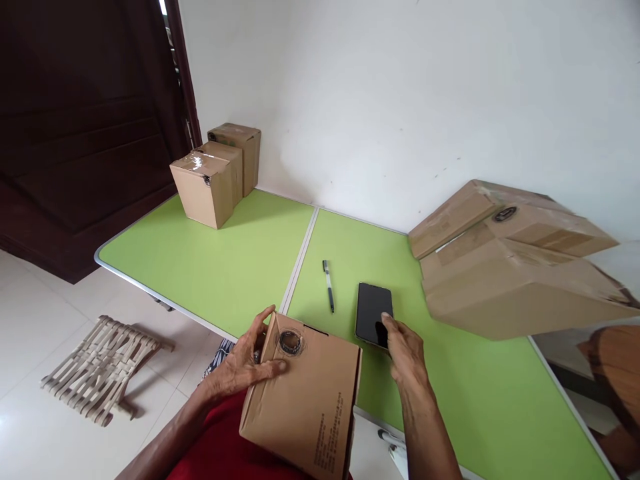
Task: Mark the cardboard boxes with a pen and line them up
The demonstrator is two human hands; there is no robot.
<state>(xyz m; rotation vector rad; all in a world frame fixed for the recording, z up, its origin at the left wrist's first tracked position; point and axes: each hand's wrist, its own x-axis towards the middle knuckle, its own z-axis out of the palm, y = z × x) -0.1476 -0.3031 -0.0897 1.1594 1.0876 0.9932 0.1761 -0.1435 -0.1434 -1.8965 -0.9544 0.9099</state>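
A cardboard box point(310, 393) with a dark scribbled ring near one corner and small printed lines is tilted against my body at the table's front edge. My left hand point(245, 363) grips its left side, thumb on the top face and fingers around the far corner. To the right, my right hand point(404, 343) pinches the lower right corner of a black smartphone point(374, 310), thumb on the dark screen. Its fingers underneath are hidden. Left of the phone, a pen point(328, 287) with a dark cap lies on the green tabletop.
Several cardboard boxes stand at the back left point(213, 180) and the right point(500, 267) of the green folding table point(240, 260). A white wall point(350, 100) rises behind. On the floor at left is a woven stool point(103, 370), near a dark door point(85, 120).
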